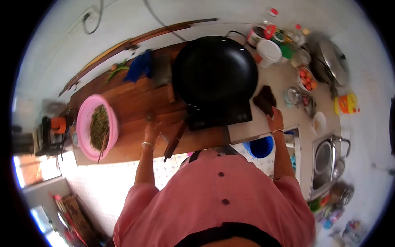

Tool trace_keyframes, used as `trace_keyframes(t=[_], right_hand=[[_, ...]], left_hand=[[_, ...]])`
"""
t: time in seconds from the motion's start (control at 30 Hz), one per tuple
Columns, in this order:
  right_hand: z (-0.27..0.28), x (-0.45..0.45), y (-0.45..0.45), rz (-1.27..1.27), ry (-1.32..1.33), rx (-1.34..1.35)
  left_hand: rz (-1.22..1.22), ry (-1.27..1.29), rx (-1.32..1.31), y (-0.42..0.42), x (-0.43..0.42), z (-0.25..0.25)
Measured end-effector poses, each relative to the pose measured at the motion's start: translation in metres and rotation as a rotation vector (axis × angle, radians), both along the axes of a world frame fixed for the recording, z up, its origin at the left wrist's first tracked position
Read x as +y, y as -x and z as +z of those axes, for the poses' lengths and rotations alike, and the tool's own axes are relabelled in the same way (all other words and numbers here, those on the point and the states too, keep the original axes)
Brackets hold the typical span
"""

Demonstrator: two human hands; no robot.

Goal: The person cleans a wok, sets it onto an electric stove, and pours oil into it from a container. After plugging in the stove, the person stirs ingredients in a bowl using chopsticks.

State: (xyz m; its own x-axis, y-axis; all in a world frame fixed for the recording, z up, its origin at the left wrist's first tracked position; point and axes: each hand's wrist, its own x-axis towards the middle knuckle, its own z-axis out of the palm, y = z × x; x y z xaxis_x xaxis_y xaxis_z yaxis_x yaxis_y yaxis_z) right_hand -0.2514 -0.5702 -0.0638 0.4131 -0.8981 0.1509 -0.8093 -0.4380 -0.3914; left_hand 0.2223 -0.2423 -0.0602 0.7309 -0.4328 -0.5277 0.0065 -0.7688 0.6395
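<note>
Just right of the wok (214,70), a dark brown cloth (265,99) lies on the pale counter (240,133), its long axis running roughly away from the person, with the narrow near end turned toward the right hand (277,120). That hand's fingers touch this near end; whether they pinch the cloth or merely rest against it, one cannot tell. Left of the wok's near side, the left hand (152,131) is over the wooden worktop (129,96), reaching forward; it is blurred, and a small dark round spot shows at its fingertips, so its grip cannot be told. Between the two hands, the wok sits on a black cooker (222,119), and its handle (177,140) slants from the near left side of the wok toward the person and leftward, the tip over the worktop's front edge. Well left of the wok stands a pink basin (80,123) of chopped greens (98,125), with sticks (103,146) leaning over its near rim. Beyond the left hand, near the wok's left side, lies a blue cloth (139,68). Right of the wok's far side are a white tub (268,52) and, farther right, a bowl (303,87) of reddish round produce.
</note>
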Motion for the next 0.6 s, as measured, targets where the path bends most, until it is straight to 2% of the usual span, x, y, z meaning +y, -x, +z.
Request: trace_keyframes(t=[0.03,0.1,0.17,0.27,0.37,0.43,0.47,0.57,0.6], right_hand=[[-0.003,-0.003,-0.006,0.016,0.024,0.091],[-0.010,-0.009,-0.015,-0.052,-0.063,0.212],[-0.007,-0.010,-0.024,-0.090,-0.109,0.343],[-0.026,-0.019,-0.015,-0.045,-0.044,0.365],[-0.031,-0.013,0.004,0.002,0.027,0.240],[-0.028,0.003,0.019,-0.252,-0.142,-0.118],[-0.028,0.016,0.029,-0.277,-0.134,-0.176],[0.000,0.087,0.040,-0.335,-0.103,-0.216],[0.011,0.116,0.034,-0.362,-0.138,-0.338]], left_hand=[[0.004,-0.027,-0.032,0.005,0.004,0.001],[-0.117,-0.088,-0.418,0.011,0.004,-0.002],[0.003,-0.031,-0.360,0.014,0.011,-0.019],[0.100,0.026,-0.469,0.028,0.019,-0.035],[0.187,-0.048,-0.479,0.033,0.022,-0.043],[0.170,0.034,-0.450,0.027,0.029,-0.056],[0.176,0.035,-0.442,0.024,0.035,-0.058],[0.091,0.181,-0.394,0.023,0.054,-0.030],[0.196,0.311,-0.175,0.027,0.062,-0.010]])
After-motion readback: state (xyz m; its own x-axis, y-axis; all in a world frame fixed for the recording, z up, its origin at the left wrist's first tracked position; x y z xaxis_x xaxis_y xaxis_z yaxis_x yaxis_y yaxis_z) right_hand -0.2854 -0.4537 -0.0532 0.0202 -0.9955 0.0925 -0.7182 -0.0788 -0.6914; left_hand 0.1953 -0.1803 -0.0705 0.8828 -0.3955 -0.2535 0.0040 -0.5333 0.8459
